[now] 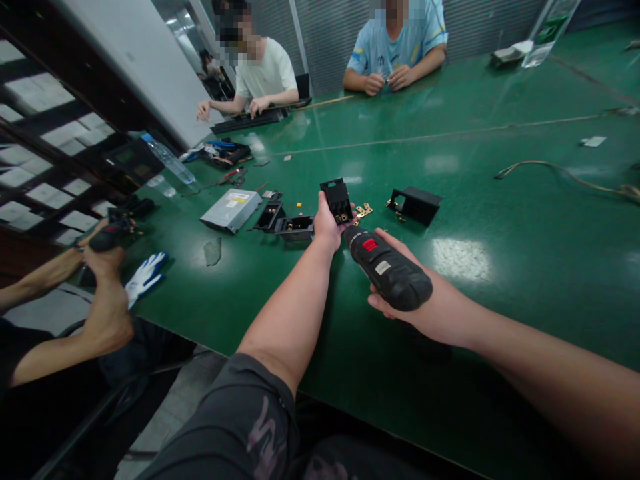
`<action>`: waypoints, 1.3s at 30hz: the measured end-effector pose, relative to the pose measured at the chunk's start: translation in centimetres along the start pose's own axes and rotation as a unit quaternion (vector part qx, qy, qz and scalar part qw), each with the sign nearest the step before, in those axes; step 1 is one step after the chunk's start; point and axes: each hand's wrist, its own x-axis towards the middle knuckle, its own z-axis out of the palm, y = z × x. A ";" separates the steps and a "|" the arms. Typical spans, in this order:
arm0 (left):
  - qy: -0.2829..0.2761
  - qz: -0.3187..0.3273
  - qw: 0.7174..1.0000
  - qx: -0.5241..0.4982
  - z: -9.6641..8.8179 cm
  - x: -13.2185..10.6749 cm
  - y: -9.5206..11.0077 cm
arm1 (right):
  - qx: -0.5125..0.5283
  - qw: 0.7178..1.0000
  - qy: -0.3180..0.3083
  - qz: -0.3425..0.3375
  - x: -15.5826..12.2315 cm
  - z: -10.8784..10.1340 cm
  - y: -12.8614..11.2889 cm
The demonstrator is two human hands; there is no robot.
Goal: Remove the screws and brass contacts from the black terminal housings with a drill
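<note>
The left hand reaches forward from a forearm angled up from the lower middle of the view, gripping a black plastic housing upright, with the housing standing above the fingers. The right hand comes in from the lower right, its fingers curled under a black cordless screwdriver, grasping it almost level with the nose just beside the left hand.

Both forearms reach over the near edge of the green desk, which runs diagonally below them. Past the black plastic housing, on its right, the desk top stretches to a tan cable.

Brass terminals lie just to the right of the black plastic housing, and a second black housing sits farther right. To its left lie two open black housings, then a silver disc drive. Farther left are a white-and-blue glove and a co-worker's hands around a black tool. Two more people sit well beyond it, across the desk.
</note>
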 end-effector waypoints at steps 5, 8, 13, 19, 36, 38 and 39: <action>0.012 -0.007 1.000 0.001 0.3 -0.5 0.2 | -0.001 1.000 0.002 -0.001 0.0 0.0 -0.1; 0.014 -0.007 1.000 0.001 0.3 -0.4 0.2 | -0.001 1.000 -0.001 0.000 0.0 0.0 -0.2; 0.005 -0.002 1.000 -0.010 0.0 0.0 -0.1 | -0.003 1.000 -0.003 -0.001 0.0 0.0 -0.2; 0.006 -0.008 1.000 -0.014 -0.1 0.3 -0.2 | 0.000 1.000 -0.001 -0.002 0.0 0.0 0.0; 0.004 -0.002 1.000 -0.002 0.0 0.0 0.0 | -0.004 1.000 -0.002 0.004 0.0 0.0 0.0; 0.007 -0.009 1.000 -0.005 0.1 -0.1 0.0 | -0.002 1.000 -0.002 0.002 0.0 0.0 0.0; 0.009 -0.012 1.000 -0.008 0.1 -0.1 0.1 | -0.002 1.000 -0.001 0.000 0.0 0.0 0.0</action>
